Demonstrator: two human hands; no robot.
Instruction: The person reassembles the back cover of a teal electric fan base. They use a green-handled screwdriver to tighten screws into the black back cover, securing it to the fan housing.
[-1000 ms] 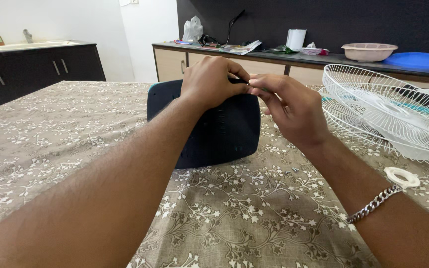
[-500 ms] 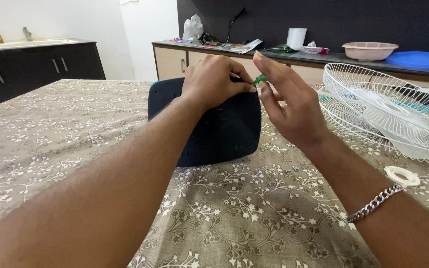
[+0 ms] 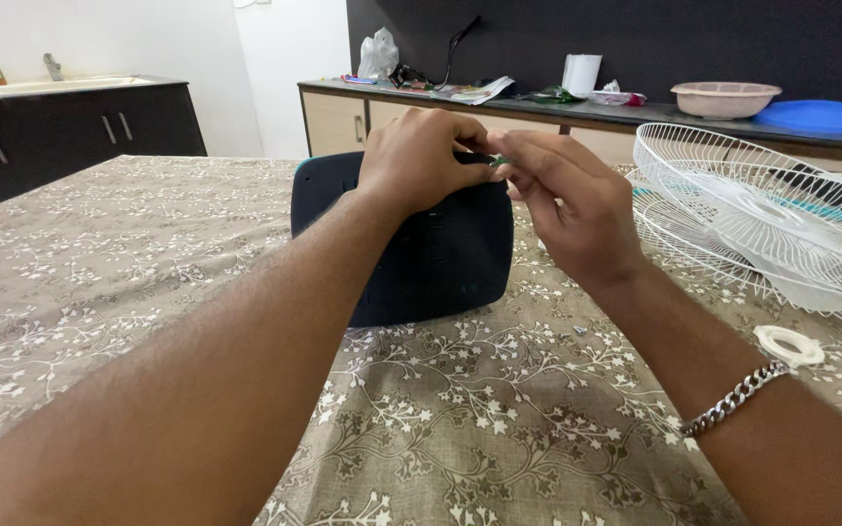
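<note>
Pinching a small green piece (image 3: 500,160) between them, the left hand (image 3: 421,156) and right hand (image 3: 567,209) meet over the dark housing (image 3: 440,258) on the counter (image 3: 99,282), apparently mid-fitting; fine fingertip alignment seems needed next.

Both hands (image 3: 499,175) up, fingers (image 3: 484,168) pinched.

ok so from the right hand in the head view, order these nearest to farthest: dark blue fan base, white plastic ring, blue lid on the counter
Measured from the right hand:
1. dark blue fan base, just to its left, under the fingers.
2. white plastic ring, on the table cloth to the right, beside the wrist.
3. blue lid, far right on the back counter.
</note>
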